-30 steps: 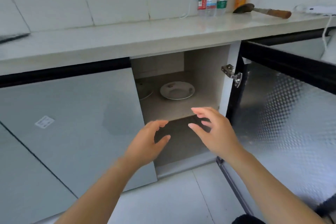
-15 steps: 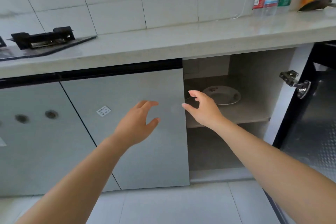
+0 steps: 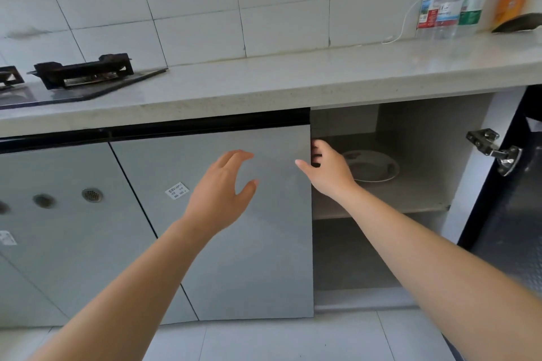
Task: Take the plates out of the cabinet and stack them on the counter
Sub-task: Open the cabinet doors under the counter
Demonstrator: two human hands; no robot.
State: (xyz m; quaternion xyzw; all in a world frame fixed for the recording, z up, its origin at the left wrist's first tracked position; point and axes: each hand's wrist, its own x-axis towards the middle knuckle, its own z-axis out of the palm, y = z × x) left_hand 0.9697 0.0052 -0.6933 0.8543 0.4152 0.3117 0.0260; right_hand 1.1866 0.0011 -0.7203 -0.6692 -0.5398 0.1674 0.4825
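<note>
Opening the cabinet [image 3: 425, 132]: the step in hand, by my judgement, with no plate lifted yet.

- Right hand [image 3: 330, 176]: fingers hooked round the free edge of the shut door [image 3: 234, 228], thumb on its front face.
- Left hand [image 3: 220, 196]: spread wide before that door, gripping nothing; whether it touched the panel I could not tell.
- Plate [image 3: 374, 168]: lay flat on the upper shelf [image 3: 410, 201], just behind my right hand and below the desk [image 3: 293, 79].
- Next move, as I judged it: swing the shut door outward or reach past it, then take the plate by its rim and raise it to the desk.
- Hidden: my right fingertips and the shelf's left part lay behind the shut door, so I could not count any further plates there.
- Unclear: my hand covered the plate's left rim, and I could not tell a single plate from a stack.
- Open door [image 3: 516, 214]: cut off at the right edge.
</note>
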